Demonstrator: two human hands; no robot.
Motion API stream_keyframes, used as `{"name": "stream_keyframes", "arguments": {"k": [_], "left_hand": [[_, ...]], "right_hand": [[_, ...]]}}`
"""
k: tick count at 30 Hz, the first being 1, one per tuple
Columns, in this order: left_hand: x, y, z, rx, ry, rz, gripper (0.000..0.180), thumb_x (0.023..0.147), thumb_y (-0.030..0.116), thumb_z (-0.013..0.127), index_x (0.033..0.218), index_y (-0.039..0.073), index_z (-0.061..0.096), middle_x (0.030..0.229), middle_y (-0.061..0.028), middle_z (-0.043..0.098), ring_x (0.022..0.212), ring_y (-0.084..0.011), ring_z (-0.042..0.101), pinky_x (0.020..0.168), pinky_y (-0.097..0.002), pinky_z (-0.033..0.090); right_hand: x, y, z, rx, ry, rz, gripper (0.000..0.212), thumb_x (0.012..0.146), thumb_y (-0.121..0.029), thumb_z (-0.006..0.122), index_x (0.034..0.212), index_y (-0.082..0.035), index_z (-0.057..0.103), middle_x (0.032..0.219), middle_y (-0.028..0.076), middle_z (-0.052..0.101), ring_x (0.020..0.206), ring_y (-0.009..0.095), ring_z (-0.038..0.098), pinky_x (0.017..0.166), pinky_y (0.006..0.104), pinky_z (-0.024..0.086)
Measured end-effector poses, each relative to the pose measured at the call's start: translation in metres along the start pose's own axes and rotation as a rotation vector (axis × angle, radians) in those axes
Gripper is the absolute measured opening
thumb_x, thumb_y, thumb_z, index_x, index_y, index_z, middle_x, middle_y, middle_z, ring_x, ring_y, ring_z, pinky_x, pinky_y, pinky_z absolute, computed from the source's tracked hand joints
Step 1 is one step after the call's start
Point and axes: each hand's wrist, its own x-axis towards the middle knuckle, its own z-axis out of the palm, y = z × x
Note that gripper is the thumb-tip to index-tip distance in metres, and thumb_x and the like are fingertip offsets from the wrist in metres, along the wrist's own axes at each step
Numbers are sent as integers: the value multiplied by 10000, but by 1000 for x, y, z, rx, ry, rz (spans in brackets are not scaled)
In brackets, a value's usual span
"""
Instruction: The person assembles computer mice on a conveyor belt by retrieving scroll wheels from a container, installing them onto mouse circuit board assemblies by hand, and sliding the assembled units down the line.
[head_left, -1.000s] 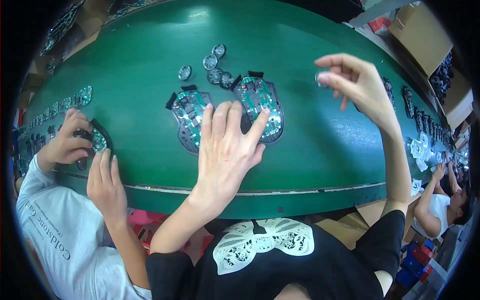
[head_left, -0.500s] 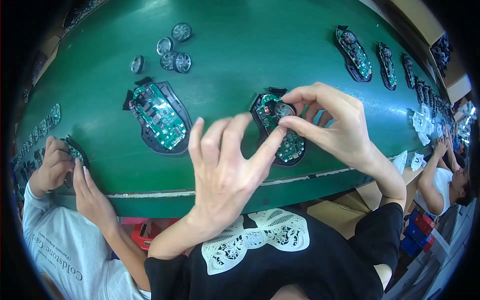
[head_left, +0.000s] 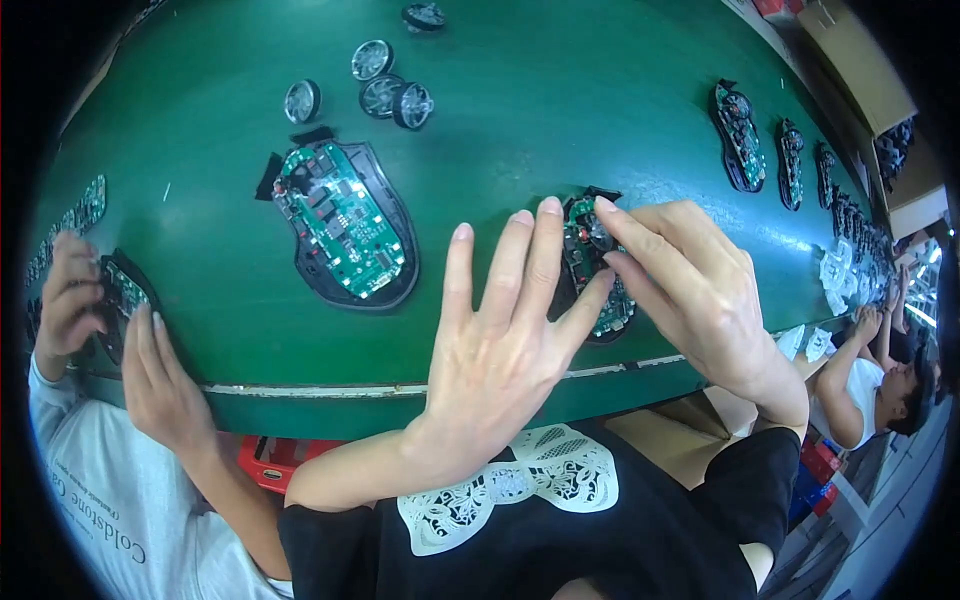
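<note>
A black mouse base with a green circuit board lies at the table's near side, partly covered by my hands. A dark scroll wheel sits at the upper part of this board. My right hand has its thumb and fingertips closed on the wheel from the right. My left hand is spread along the base's left side, its thumb reaching the board below the wheel. Further left lies another mouse base with its board. Beyond it are several loose scroll wheels.
At the far right stand more mouse bases with boards in a row, and white bags. To my left, a person's hands work on another base. The green table's front edge runs below my hands.
The view has shifted a little. My left fingers have come down along the base's left side. My right fingers have closed further over the scroll wheel, which now looks lower against the board.
</note>
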Motion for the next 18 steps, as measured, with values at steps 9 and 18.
{"name": "stream_keyframes", "arguments": {"k": [9, 18], "left_hand": [[2, 0, 6, -28, 35, 9, 344, 863, 232, 610, 1192, 188, 701, 1458, -214, 498, 1301, -294, 482, 1100, -590, 405], [4, -2, 10, -119, 33, -9, 343, 862, 222, 608, 1191, 193, 699, 1493, -165, 490, 1390, -262, 423, 1128, -598, 368]], "right_hand": [[25, 10, -17, 75, -218, -27, 437, 791, 38, 751, 1221, 13, 681, 940, 132, 657, 801, 293, 631, 683, 398, 518], [-15, 6, 9, -289, 16, -183, 518, 695, 17, 684, 1209, 79, 667, 944, 100, 635, 751, 200, 615, 548, 296, 534]]}}
